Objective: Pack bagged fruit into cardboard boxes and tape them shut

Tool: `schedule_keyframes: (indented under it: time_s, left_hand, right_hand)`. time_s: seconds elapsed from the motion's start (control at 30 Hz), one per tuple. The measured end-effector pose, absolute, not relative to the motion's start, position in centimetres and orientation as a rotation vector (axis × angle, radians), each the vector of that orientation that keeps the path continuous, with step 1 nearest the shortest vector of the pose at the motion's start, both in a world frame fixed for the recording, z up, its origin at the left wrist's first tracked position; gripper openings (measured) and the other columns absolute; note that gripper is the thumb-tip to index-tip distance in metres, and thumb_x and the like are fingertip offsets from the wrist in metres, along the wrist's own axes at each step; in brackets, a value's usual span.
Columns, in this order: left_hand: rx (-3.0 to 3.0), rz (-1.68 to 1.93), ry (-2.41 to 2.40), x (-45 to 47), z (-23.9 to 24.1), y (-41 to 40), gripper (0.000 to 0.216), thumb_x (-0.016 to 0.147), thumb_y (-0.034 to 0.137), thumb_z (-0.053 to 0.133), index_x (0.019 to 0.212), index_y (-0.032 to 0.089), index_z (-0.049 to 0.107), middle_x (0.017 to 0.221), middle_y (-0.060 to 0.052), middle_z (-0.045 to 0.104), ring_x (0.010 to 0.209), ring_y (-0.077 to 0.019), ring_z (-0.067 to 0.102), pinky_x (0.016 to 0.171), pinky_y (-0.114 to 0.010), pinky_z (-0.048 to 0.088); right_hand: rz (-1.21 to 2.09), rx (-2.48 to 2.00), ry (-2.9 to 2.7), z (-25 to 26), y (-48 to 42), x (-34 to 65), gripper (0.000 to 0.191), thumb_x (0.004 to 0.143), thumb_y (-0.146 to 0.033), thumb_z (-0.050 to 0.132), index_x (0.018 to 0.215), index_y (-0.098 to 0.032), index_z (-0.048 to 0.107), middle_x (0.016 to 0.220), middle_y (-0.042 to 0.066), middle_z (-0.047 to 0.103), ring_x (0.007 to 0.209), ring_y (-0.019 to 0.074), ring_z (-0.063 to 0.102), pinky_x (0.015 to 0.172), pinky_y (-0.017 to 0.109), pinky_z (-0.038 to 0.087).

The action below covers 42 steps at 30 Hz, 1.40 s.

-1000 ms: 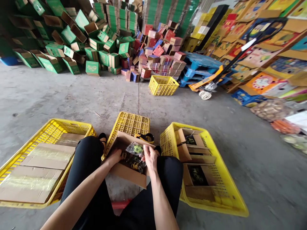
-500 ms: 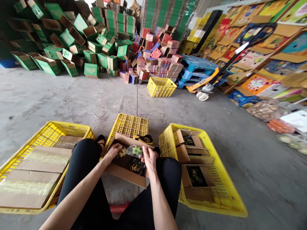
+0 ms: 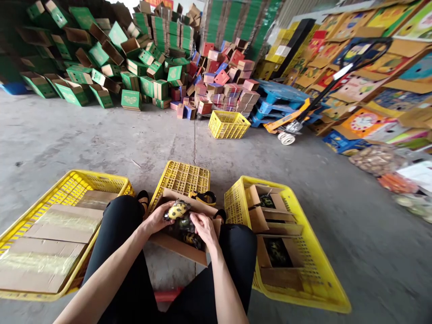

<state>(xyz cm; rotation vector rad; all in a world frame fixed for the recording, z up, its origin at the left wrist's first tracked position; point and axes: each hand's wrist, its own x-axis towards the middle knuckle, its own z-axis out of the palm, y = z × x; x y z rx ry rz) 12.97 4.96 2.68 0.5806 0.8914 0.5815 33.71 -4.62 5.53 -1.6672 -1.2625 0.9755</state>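
Observation:
My left hand (image 3: 158,218) is closed on a clear plastic packet with a yellow, black-spotted item (image 3: 177,209) inside. Just below it is a dark green packet (image 3: 185,224), which my right hand (image 3: 205,228) pinches by its right edge. Both hands are over an open cardboard box (image 3: 177,249) between my knees. More yellow-and-black packets (image 3: 193,240) lie inside it. The box leans on a yellow plastic crate (image 3: 187,174) with its gridded face up. A yellow-and-black tool (image 3: 205,197), like a tape dispenser, lies behind the box.
On the left, a yellow crate (image 3: 71,177) holds taped cartons (image 3: 57,220). A yellow crate (image 3: 324,270) on the right holds open cartons (image 3: 275,272) with dark packets. Farther off are another crate (image 3: 229,125), a pallet jack (image 3: 297,119), blue pallets (image 3: 280,92) and piled green boxes (image 3: 131,100).
My left hand has raised the yellow packet out of the box. The green packet in my right hand has tilted and lowered, and now sits partly behind the yellow one.

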Motion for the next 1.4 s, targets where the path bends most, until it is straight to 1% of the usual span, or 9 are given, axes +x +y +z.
schedule_keyframes:
  time_s: [0.1, 0.2, 0.33, 0.53, 1.03, 1.13, 1.2, 1.3, 1.4]
  left_hand:
    - [0.553, 0.484, 0.832, 13.0, 3.1, 4.5, 0.04, 0.093, 0.046, 0.072, 0.119, 0.016, 0.072, 0.108, -0.013, 0.079, 0.086, -0.0243, 0.078, 0.052, -0.022, 0.052]
    - [0.558, 0.377, 0.74, 13.1, 3.5, 4.1, 0.055, 0.094, 0.063, 0.069, 0.118, 0.013, 0.074, 0.106, -0.017, 0.079, 0.087, -0.0271, 0.079, 0.052, -0.023, 0.052]
    - [0.609, 0.354, 0.662, 13.0, 3.9, 3.7, 0.076, 0.089, 0.078, 0.066, 0.13, 0.015, 0.073, 0.118, -0.02, 0.078, 0.103, -0.0317, 0.077, 0.063, -0.027, 0.058]
    - [0.709, 0.529, 0.679, 12.9, 3.4, 3.9, 0.06, 0.073, 0.041, 0.099, 0.125, 0.018, 0.079, 0.125, -0.014, 0.077, 0.11, -0.0255, 0.075, 0.089, -0.029, 0.06]
    - [0.768, 0.642, 0.817, 13.2, 2.7, 3.8, 0.057, 0.07, 0.059, 0.095, 0.108, 0.017, 0.085, 0.096, -0.009, 0.081, 0.072, -0.0136, 0.071, 0.063, -0.019, 0.057]
    - [0.787, 0.686, 0.868, 13.2, 2.6, 3.9, 0.06, 0.07, 0.063, 0.093, 0.106, 0.016, 0.085, 0.085, -0.006, 0.079, 0.065, -0.0108, 0.067, 0.055, -0.016, 0.053]
    - [0.803, 0.695, 0.88, 13.1, 2.5, 4.0, 0.06, 0.07, 0.065, 0.092, 0.103, 0.015, 0.084, 0.081, -0.006, 0.078, 0.061, -0.0109, 0.066, 0.052, -0.016, 0.051]
    - [0.805, 0.659, 0.857, 13.0, 2.5, 4.0, 0.063, 0.072, 0.065, 0.091, 0.107, 0.013, 0.082, 0.089, -0.01, 0.08, 0.066, -0.0157, 0.074, 0.047, -0.016, 0.048]
    - [0.768, 0.629, 0.844, 13.1, 2.8, 4.0, 0.067, 0.076, 0.059, 0.092, 0.125, 0.017, 0.077, 0.111, -0.014, 0.081, 0.076, -0.0207, 0.081, 0.045, -0.016, 0.049]
  right_hand:
    - [1.028, -1.603, -1.185, 5.9, -4.5, 33.7, 0.055, 0.093, -0.064, 0.063, 0.125, -0.022, 0.078, 0.101, 0.01, 0.082, 0.081, 0.0264, 0.078, 0.056, 0.03, 0.061]
    - [1.057, -1.506, -1.182, 6.1, -4.4, 33.8, 0.05, 0.088, -0.058, 0.072, 0.122, -0.023, 0.078, 0.118, 0.01, 0.08, 0.106, 0.0286, 0.076, 0.082, 0.037, 0.066]
    - [1.051, -1.495, -1.14, 5.8, -4.4, 34.1, 0.036, 0.084, -0.058, 0.075, 0.088, -0.022, 0.074, 0.084, 0.004, 0.077, 0.08, 0.023, 0.074, 0.075, 0.034, 0.064]
    - [0.942, -1.532, -1.012, 5.2, -4.4, 34.4, 0.042, 0.086, -0.065, 0.068, 0.087, -0.024, 0.066, 0.078, 0.003, 0.072, 0.072, 0.0212, 0.071, 0.068, 0.031, 0.061]
    - [0.939, -1.541, -0.909, 4.6, -4.3, 34.5, 0.044, 0.087, -0.066, 0.068, 0.095, -0.023, 0.067, 0.094, 0.008, 0.076, 0.086, 0.0264, 0.076, 0.072, 0.036, 0.066]
    - [1.015, -1.439, -0.956, 5.1, -4.5, 34.4, 0.051, 0.084, -0.06, 0.076, 0.121, -0.025, 0.069, 0.124, 0.012, 0.075, 0.108, 0.0292, 0.075, 0.082, 0.04, 0.067]
    - [1.062, -1.368, -1.079, 5.6, -4.7, 34.2, 0.063, 0.081, -0.052, 0.084, 0.137, -0.03, 0.066, 0.151, 0.011, 0.062, 0.133, 0.0311, 0.065, 0.096, 0.042, 0.065]
    - [1.113, -1.324, -1.194, 6.2, -4.9, 33.9, 0.055, 0.081, -0.048, 0.086, 0.133, -0.032, 0.074, 0.162, 0.008, 0.053, 0.145, 0.033, 0.056, 0.104, 0.045, 0.062]
    - [1.084, -1.36, -1.144, 6.2, -4.7, 34.0, 0.046, 0.084, -0.052, 0.082, 0.122, -0.026, 0.081, 0.145, 0.011, 0.069, 0.134, 0.0336, 0.066, 0.106, 0.047, 0.062]
